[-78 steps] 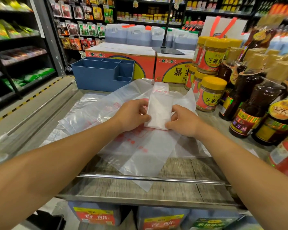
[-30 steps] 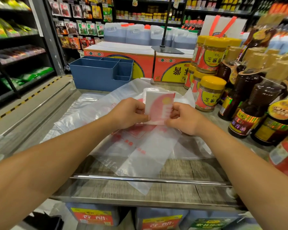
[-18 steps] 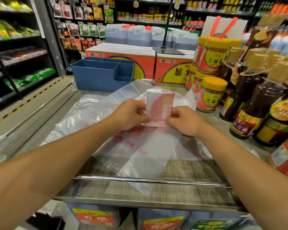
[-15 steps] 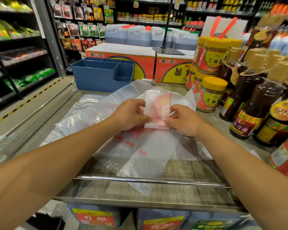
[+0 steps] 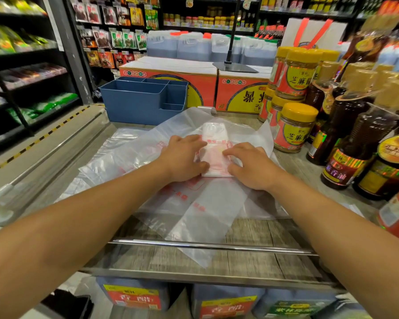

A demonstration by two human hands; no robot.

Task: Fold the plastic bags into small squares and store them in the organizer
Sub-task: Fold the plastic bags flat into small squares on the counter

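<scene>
On the folded bag (image 5: 215, 155), left hand (image 5: 182, 157) and right hand (image 5: 251, 166), flat.

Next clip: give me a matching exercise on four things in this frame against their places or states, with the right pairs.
Things:
1. folded bag
2. blue organizer
3. yellow-lidded jar
4. loose bags

Places or states:
A. spread flat, one hanging over the rail
B. at the back left of the counter
C. pressed under the left hand and right hand
D. to the right of the hands

Pairs: 1-C, 2-B, 3-D, 4-A
</scene>
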